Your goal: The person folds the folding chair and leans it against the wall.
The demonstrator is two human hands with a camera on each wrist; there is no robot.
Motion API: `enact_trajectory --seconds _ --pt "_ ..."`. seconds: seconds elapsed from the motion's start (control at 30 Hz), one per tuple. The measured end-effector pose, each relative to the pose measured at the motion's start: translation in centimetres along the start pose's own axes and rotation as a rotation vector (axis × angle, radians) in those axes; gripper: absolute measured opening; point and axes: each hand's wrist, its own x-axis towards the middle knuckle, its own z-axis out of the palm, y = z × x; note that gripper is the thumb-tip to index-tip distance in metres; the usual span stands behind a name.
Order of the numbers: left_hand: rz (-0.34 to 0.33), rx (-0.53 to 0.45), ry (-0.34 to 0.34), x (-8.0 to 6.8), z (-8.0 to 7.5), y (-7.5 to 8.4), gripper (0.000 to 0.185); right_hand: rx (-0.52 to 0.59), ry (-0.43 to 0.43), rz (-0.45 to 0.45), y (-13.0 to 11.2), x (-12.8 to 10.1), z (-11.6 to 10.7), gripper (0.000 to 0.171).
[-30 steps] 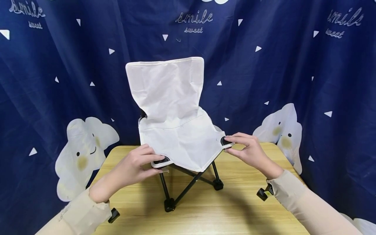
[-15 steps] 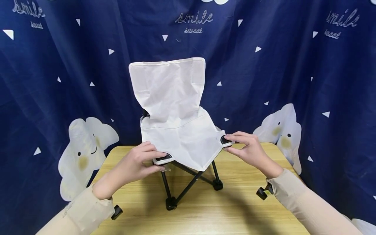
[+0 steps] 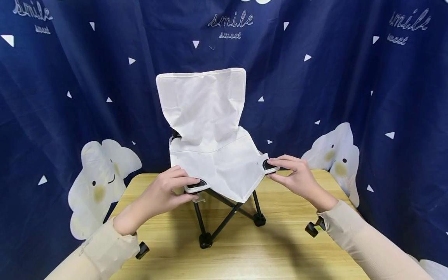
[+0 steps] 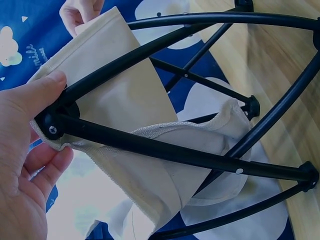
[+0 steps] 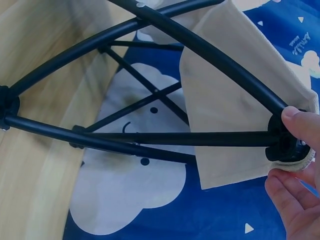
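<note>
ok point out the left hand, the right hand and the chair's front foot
left hand (image 3: 164,194): head view, on the back of the hand.
right hand (image 3: 297,179): head view, on the back of the hand.
chair's front foot (image 3: 205,240): head view, on the black foot cap resting on the table.

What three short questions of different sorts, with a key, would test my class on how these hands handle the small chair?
1. True or false: the small white fabric folding chair stands on the light wooden table.
2. Which part does the left hand pinch: A backrest, B front seat corner, C foot?
3. What colour is the chair's tubular frame?

Key: 1 true. 2 B; the right hand pinches the other front corner. 3 black.
</note>
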Motion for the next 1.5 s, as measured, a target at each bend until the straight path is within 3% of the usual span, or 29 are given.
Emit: enact_trajectory --seconds 0.63,0.97,1.5 --pt "-0.091 0.015 0.104 0.1 0.5 0.4 0.052 -0.008 0.023 0.012 -0.1 0.3 0.1 0.047" --pt "-0.07 0.058 0.13 -0.1 0.8 0.5 0.051 0.004 -0.001 0.094 0.2 -0.2 0.4 0.044" --pt "-0.092 0.052 0.165 -0.4 1.1 0.5 0.051 -0.012 0.02 0.055 -0.3 0.0 0.3 0.047"
